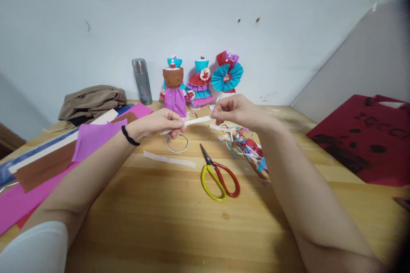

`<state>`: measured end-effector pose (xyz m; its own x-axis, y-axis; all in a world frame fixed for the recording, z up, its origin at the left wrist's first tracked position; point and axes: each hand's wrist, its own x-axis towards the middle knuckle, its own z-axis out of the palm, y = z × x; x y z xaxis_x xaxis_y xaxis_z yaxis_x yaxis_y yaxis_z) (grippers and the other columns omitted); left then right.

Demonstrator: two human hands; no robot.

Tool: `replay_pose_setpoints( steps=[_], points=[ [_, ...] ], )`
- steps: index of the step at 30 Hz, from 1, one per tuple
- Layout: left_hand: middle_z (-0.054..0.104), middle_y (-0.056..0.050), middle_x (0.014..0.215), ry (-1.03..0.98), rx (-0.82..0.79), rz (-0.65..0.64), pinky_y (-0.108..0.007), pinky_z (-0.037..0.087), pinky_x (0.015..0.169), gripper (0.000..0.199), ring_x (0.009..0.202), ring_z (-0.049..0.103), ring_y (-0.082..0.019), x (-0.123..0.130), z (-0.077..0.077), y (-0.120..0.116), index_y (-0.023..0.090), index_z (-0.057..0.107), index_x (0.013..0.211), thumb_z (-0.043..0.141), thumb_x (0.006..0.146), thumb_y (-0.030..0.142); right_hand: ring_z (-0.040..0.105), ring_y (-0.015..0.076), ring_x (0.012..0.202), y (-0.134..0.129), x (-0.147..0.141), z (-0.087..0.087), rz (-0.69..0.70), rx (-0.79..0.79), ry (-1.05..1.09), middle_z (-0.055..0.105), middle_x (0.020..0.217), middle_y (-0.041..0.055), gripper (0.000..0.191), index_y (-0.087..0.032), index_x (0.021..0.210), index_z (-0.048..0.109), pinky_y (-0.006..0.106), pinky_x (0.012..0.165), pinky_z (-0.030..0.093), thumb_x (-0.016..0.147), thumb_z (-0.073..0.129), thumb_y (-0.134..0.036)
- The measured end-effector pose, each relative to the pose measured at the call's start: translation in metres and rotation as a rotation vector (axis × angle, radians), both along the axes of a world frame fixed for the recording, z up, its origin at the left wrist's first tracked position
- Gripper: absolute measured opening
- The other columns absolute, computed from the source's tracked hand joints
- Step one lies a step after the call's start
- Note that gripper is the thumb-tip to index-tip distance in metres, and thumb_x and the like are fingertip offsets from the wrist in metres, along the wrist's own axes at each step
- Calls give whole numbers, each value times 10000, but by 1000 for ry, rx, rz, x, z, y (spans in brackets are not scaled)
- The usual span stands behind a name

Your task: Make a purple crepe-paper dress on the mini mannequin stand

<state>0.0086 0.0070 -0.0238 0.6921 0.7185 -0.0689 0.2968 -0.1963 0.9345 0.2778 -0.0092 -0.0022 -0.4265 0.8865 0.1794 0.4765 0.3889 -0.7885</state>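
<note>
A narrow white strip [198, 120] stretches between my two hands above the table. My left hand [166, 123], with a black band at the wrist, pinches its left end. The other end is gripped between the thumb and fingers of my right hand [232, 111]. Just below my left hand a roll of white tape or a white ring [177, 151] lies on the wood, partly covered by the fingers. Nearer to me is a flat pale strip [169, 160]. Scissors [218, 175] with one yellow and one red handle rest beside it, blades pointing away from me.
Small dress forms in crepe-paper dresses, including a brown-and-purple one [174, 89], stand by the wall. A flask [142, 81] and brown cloth [92, 99] are behind left. Coloured sheets [48, 162] cover the left side. Paper scraps [246, 147] and a red bag [361, 140] lie right.
</note>
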Motion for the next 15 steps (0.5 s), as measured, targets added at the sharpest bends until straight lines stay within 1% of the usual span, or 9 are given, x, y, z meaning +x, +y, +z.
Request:
replay_pose_setpoints(
  steps=[3,5,9,12,15],
  points=[
    [625,-36,603,17,10,-5,-206,460,622,366,606,567,-99,-3,3,0,122,648,606,730,803,420,596,118,566,0,0,0,1,-2,20,655,595,16,291,-187,634,633,256,551,442,724,762,-432],
    [636,-40,618,28,23,-6,-209,458,635,347,622,576,-102,-6,4,2,121,662,626,725,808,410,602,118,567,1,0,0,7,5,31,644,583,10,289,-188,622,631,254,559,453,720,760,-427],
    [665,-46,627,61,40,7,-198,418,610,296,611,578,-96,-11,1,7,113,709,716,709,821,390,597,112,555,3,1,-1,9,4,29,633,570,6,287,-186,604,626,248,553,453,711,763,-415],
    [681,-58,637,69,31,30,-197,404,595,285,618,587,-100,-13,0,9,107,707,714,717,808,376,599,114,559,4,4,-1,-7,-5,31,634,571,5,270,-188,613,641,252,563,466,709,767,-406],
    [684,-60,636,64,24,65,-197,402,591,267,623,594,-102,-14,2,9,104,705,714,715,808,353,599,118,566,6,7,-2,-47,-2,27,647,575,16,256,-189,616,653,255,557,461,714,769,-395]
  ],
)
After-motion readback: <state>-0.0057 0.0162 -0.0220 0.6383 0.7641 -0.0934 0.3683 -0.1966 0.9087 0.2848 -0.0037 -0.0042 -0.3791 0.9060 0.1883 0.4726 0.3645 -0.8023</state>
